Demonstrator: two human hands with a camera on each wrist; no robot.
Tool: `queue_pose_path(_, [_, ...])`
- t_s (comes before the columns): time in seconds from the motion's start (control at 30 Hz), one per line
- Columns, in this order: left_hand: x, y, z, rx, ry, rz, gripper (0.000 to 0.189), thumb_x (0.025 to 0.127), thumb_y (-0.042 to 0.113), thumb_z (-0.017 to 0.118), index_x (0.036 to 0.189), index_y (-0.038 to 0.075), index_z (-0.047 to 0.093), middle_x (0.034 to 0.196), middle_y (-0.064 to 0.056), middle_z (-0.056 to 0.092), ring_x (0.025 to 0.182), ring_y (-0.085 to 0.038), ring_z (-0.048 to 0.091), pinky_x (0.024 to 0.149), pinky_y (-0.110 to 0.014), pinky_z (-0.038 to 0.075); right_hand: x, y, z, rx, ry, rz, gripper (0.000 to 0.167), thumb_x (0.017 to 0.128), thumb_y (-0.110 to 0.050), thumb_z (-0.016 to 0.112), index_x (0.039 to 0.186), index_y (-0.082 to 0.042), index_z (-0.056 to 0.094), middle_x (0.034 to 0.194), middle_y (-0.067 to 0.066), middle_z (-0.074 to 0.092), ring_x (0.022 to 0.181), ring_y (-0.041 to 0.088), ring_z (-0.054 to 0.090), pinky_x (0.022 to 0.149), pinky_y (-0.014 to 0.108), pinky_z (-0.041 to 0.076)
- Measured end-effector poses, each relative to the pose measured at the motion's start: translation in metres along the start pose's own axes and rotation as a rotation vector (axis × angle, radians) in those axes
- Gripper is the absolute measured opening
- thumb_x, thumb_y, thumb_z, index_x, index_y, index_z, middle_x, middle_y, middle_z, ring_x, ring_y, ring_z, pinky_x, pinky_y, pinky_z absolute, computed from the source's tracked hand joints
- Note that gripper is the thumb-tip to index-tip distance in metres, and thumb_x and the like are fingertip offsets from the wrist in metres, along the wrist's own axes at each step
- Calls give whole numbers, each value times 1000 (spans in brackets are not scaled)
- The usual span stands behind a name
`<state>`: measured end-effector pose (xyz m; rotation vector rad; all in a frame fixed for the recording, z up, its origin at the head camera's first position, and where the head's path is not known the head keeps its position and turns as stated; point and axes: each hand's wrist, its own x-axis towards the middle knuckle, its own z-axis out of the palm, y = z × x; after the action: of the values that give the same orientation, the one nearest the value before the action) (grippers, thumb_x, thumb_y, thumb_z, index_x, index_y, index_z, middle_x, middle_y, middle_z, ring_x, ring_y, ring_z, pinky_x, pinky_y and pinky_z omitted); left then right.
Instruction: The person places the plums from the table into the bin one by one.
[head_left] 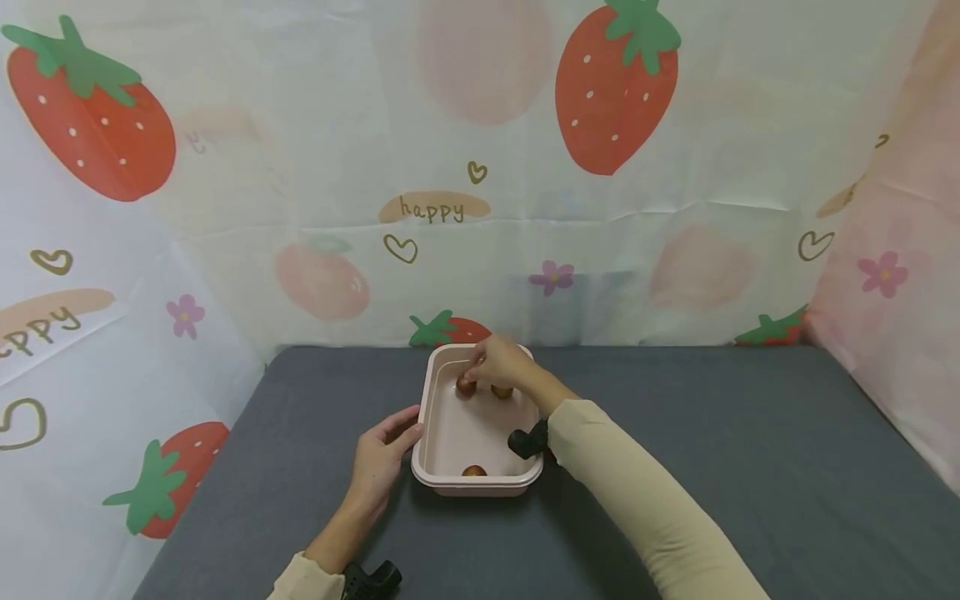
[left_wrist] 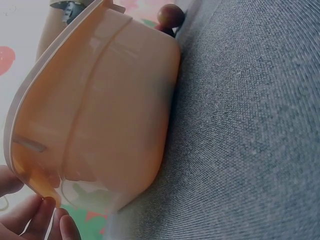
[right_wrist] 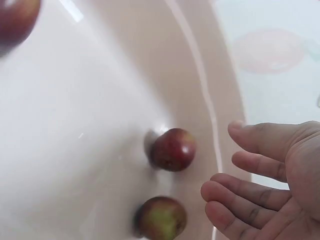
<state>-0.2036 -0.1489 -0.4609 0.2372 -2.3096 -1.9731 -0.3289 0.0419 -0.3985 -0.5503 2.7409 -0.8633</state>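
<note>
A pale pink rectangular plastic basin (head_left: 459,437) has several small round fruits inside. A red-brown fruit (head_left: 466,387) lies near its far end, just under my right hand (head_left: 504,363), with a second fruit (head_left: 502,392) beside it. Another fruit (head_left: 474,471) sits by the near wall. The right wrist view shows a red fruit (right_wrist: 174,149) and a greenish-red fruit (right_wrist: 162,218) apart from my spread right fingers (right_wrist: 250,195), which hold nothing. My left hand (head_left: 384,457) touches the basin's left rim with extended fingers. Those fingertips (left_wrist: 48,202) meet its corner in the left wrist view.
A dark grey cloth (head_left: 322,392) covers the table under the basin. Behind it hangs a strawberry-print curtain (head_left: 337,167). In the left wrist view, a dark round object (left_wrist: 171,16) shows past the basin's end. Black wrist cameras sit on both forearms.
</note>
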Motion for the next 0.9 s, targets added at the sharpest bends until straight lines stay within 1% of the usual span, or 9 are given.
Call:
queue_pose_path(0.13, [0, 0, -1, 6, 1, -4, 37, 93, 13, 64, 129, 5, 62, 129, -15, 63, 115, -21, 57, 92, -22, 49, -4, -2, -6, 44, -4, -40, 25, 91, -23, 68, 108, -5, 69, 109, 9, 71, 99, 23, 64, 85, 36, 53])
queue_pose_path(0.23, [0, -1, -1, 5, 0, -8, 37, 93, 13, 64, 129, 5, 62, 129, -15, 63, 116, -20, 56, 91, -18, 48, -7, -3, -11, 64, -12, -65, 28, 91, -25, 68, 111, -5, 69, 114, 11, 70, 105, 25, 64, 89, 38, 53])
queue_pose_path(0.3, [0, -1, 0, -1, 0, -8, 37, 93, 12, 64, 129, 4, 62, 129, -15, 63, 116, -21, 56, 90, -17, 47, -9, -3, -15, 74, -13, -81, 27, 91, -25, 68, 111, -6, 69, 115, 12, 69, 106, 26, 64, 88, 38, 53])
queue_pose_path(0.37, [0, 0, 0, -6, -1, -7, 38, 93, 13, 64, 130, 4, 61, 130, -16, 62, 117, -22, 56, 89, -15, 47, -12, -3, -20, 80, -7, -91, 27, 91, -26, 68, 111, -8, 69, 115, 11, 70, 105, 26, 64, 87, 38, 53])
queue_pose_path(0.53, [-1, 0, 1, -5, -3, -10, 39, 93, 14, 64, 131, 4, 60, 131, -16, 62, 118, -23, 56, 89, -15, 47, -25, -2, -33, 65, 4, -145, 28, 91, -26, 67, 111, -6, 69, 109, 11, 72, 100, 25, 66, 86, 37, 54])
queue_pose_path(0.6, [-2, 0, 1, -2, -3, -12, 39, 93, 14, 64, 131, 4, 60, 131, -16, 62, 118, -22, 56, 89, -16, 48, -32, -1, -39, 49, 11, -172, 29, 91, -25, 67, 111, -4, 69, 107, 11, 72, 98, 25, 66, 85, 37, 54])
queue_pose_path(0.77, [-1, 0, 1, -12, -4, -11, 39, 94, 14, 64, 131, 3, 60, 131, -17, 62, 117, -23, 57, 91, -20, 50, -52, 3, -52, -5, 53, -211, 31, 91, -25, 68, 111, -3, 69, 102, 10, 73, 96, 24, 66, 84, 37, 54])
queue_pose_path(0.9, [0, 1, 1, -19, -7, -6, 39, 93, 13, 65, 130, 3, 61, 130, -17, 62, 116, -22, 57, 89, -17, 50, -68, 7, -59, -10, 92, -228, 32, 89, -28, 70, 111, -4, 70, 100, 9, 72, 91, 22, 65, 81, 36, 54])
